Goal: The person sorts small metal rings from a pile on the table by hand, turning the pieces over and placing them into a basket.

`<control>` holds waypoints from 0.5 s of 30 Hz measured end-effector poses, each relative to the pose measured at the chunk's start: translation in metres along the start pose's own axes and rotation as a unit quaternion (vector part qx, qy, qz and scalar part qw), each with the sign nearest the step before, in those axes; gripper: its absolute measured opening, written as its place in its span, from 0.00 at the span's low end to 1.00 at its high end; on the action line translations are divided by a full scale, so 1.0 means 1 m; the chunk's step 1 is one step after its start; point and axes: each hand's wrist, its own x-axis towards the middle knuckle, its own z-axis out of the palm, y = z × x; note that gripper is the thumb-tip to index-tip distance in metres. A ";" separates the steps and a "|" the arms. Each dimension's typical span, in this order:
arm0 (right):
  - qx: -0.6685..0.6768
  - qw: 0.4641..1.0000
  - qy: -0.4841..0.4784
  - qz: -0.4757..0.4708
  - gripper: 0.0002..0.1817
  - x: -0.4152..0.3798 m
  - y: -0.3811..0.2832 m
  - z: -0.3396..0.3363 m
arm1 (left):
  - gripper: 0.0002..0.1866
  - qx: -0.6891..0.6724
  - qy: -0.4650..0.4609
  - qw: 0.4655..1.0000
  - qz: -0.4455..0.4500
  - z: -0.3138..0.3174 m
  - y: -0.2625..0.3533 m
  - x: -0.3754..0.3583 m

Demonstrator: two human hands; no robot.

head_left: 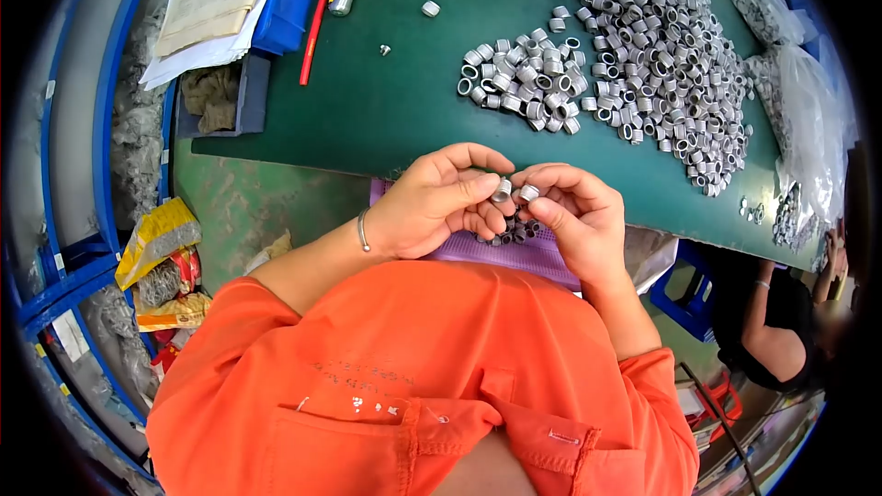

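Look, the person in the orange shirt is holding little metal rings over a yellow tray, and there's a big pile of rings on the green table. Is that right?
Almost. The tray under the hands is purple, not yellow, as the head view shows. The rest holds: the left hand and right hand each pinch a little metal ring in their fingers, and a big pile of rings lies on the green table.

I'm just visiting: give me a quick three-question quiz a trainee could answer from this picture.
1. True or false: the left hand and the right hand each pinch a small metal ring.
2. What colour is the table mat? A) green B) red C) white
3. Fill in: the purple tray lies on the person's ____.

Key: 1 true: one ring at the left fingertips, another ring at the right. 2 A. 3 lap.
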 end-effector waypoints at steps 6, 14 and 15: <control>0.091 0.996 0.021 -0.001 0.10 -0.004 -0.006 0.000 | 0.08 -0.010 -0.011 1.000 -0.021 -0.002 0.001 -0.003; -0.539 0.799 0.040 -0.263 0.11 0.013 -0.017 -0.027 | 0.07 0.578 0.048 0.790 0.200 0.001 0.014 -0.002; -0.550 0.792 0.101 -0.246 0.11 0.020 -0.014 -0.028 | 0.07 0.619 0.066 0.725 0.295 0.006 0.017 0.007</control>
